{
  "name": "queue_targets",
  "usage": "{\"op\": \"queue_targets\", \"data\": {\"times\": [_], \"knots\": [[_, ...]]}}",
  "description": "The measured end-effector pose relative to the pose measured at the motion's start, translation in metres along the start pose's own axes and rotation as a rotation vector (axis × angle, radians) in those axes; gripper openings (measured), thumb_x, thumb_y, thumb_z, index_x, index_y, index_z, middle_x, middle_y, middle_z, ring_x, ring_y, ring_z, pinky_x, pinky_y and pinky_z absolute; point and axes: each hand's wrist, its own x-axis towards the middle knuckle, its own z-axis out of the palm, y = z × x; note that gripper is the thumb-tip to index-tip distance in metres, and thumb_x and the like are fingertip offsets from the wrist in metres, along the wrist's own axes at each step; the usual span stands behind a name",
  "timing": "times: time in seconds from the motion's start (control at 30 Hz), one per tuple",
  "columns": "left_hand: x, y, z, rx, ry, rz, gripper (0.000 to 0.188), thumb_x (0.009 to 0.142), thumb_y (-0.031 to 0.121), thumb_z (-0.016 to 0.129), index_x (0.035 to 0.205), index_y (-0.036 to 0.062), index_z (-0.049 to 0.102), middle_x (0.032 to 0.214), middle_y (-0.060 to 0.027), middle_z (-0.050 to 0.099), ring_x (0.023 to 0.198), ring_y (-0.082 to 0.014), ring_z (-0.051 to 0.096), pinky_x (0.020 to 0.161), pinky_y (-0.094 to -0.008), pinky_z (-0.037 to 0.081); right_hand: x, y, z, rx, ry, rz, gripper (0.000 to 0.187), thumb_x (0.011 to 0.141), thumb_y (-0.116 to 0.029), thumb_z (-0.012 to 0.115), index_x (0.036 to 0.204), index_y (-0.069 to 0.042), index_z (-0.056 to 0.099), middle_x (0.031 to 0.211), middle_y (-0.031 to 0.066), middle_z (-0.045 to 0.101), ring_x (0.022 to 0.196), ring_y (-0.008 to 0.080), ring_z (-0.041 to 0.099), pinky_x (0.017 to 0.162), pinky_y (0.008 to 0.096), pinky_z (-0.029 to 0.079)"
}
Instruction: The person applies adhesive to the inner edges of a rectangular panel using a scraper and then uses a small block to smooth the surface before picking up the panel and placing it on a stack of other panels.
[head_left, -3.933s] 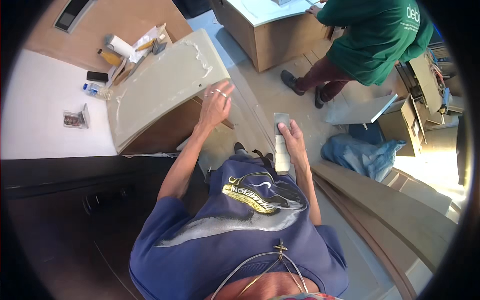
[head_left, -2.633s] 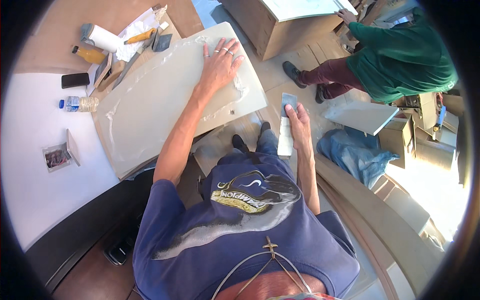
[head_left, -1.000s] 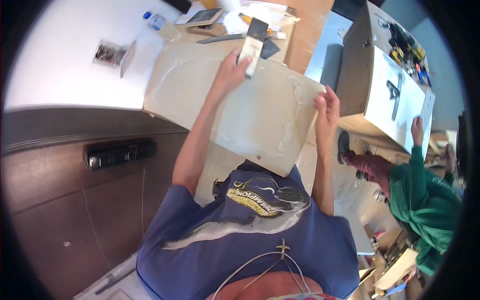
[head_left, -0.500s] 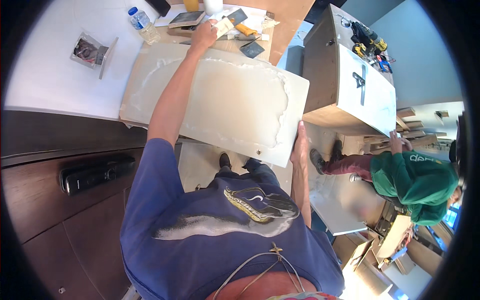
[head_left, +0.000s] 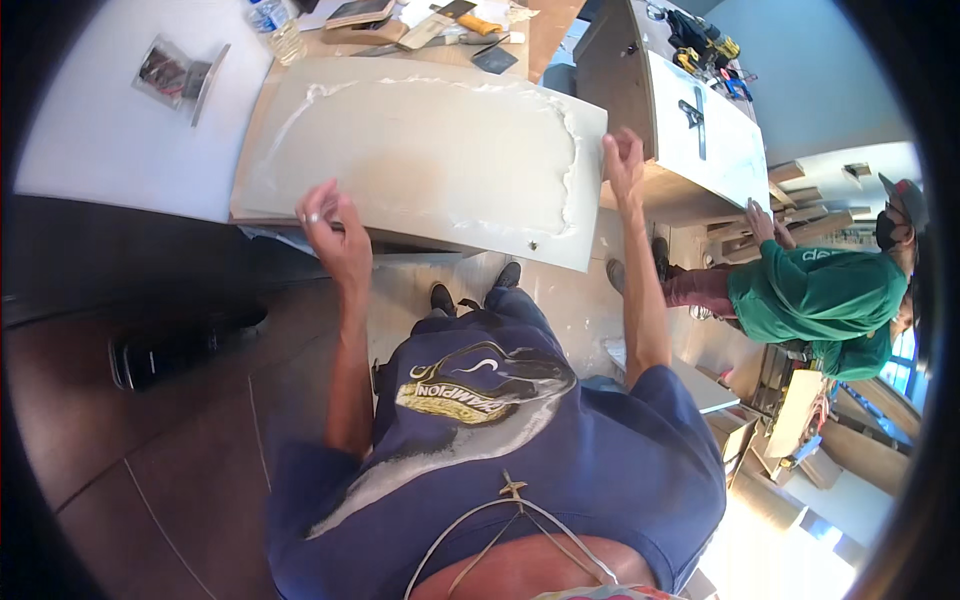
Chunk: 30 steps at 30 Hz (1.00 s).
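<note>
A pale panel (head_left: 440,150) lies flat in front of me, with a ragged band of whitish paste around its upper face and a small hole near its lower right corner. My left hand (head_left: 335,228), wearing a ring, is over the panel's near left edge. Its fingers are bent and apart, with nothing in them. At the panel's right edge is my right hand (head_left: 624,165), its fingers curled and closed against that edge. Beyond the panel, a putty knife (head_left: 430,30) with a pale handle rests among other tools, away from both hands.
A scraper with a yellow handle (head_left: 480,24), a dark flat blade (head_left: 494,60) and a water bottle (head_left: 272,28) stand behind the panel. An open wall box (head_left: 165,75) is at left. Right of me are a wooden cabinet (head_left: 605,90) and a person in green (head_left: 820,290).
My left hand has let go of the putty knife, leaving it among the tools, and come back to the panel's near edge. My right hand has moved farther up the right edge.
</note>
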Motion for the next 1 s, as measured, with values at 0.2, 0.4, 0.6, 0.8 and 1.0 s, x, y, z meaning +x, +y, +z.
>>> {"op": "queue_targets", "data": {"times": [0.2, 0.4, 0.6, 0.8, 1.0], "knots": [[-0.090, 0.000, 0.004, -0.626, 0.081, -0.921, 0.040, 0.103, 0.027, 0.065, 0.133, 0.0071, 0.048, 0.119, -0.0084, 0.059, 0.109, -0.0212, 0.062, 0.095, -0.0380, 0.053, 0.090, -0.064, 0.040, -0.284, -0.281, -0.446, 0.061, 0.097, -0.050, 0.066, 0.137, -0.005, 0.060, 0.129, 0.0240, 0.065, 0.118, 0.0364, 0.065, 0.099, 0.0429, 0.051], [-0.097, 0.036, 0.067, -0.762, 0.227, -1.025, 0.055, 0.098, 0.032, 0.072, 0.132, 0.0055, 0.038, 0.117, -0.0120, 0.057, 0.099, -0.0189, 0.063, 0.088, -0.0362, 0.056, 0.140, -0.049, 0.076, -0.490, -0.750, -0.364, 0.082, 0.102, -0.069, 0.038, 0.115, 0.006, 0.067, 0.104, 0.0287, 0.070, 0.104, 0.0417, 0.067, 0.094, 0.0464, 0.048], [-0.116, 0.036, 0.074, -0.638, 0.258, -0.965, 0.059, 0.096, 0.037, 0.074, 0.126, 0.0034, 0.036, 0.109, -0.0124, 0.058, 0.091, -0.0199, 0.065, 0.081, -0.0373, 0.060, 0.116, -0.080, 0.079, -0.454, -0.846, -0.385, 0.075, 0.106, -0.061, 0.032, 0.120, 0.002, 0.071, 0.108, 0.0343, 0.069, 0.108, 0.0503, 0.064, 0.095, 0.0503, 0.048], [-0.121, 0.036, 0.081, -0.610, 0.134, -0.955, 0.056, 0.100, 0.044, 0.067, 0.124, 0.0024, 0.038, 0.107, -0.0126, 0.065, 0.088, -0.0199, 0.071, 0.079, -0.0379, 0.062, 0.119, -0.095, 0.059, -0.468, -0.807, -0.442, 0.073, 0.106, -0.061, 0.034, 0.116, 0.001, 0.071, 0.098, 0.0327, 0.070, 0.097, 0.0508, 0.066, 0.087, 0.0515, 0.050], [-0.149, 0.049, 0.067, -0.576, 0.115, -0.885, 0.054, 0.104, 0.041, 0.061, 0.130, 0.0004, 0.037, 0.113, -0.0143, 0.063, 0.093, -0.0217, 0.071, 0.082, -0.0375, 0.063, 0.087, -0.148, 0.018, -0.495, -0.701, -0.493, 0.072, 0.106, -0.061, 0.037, 0.112, 0.002, 0.072, 0.093, 0.0326, 0.069, 0.093, 0.0489, 0.067, 0.085, 0.0504, 0.051]]}}
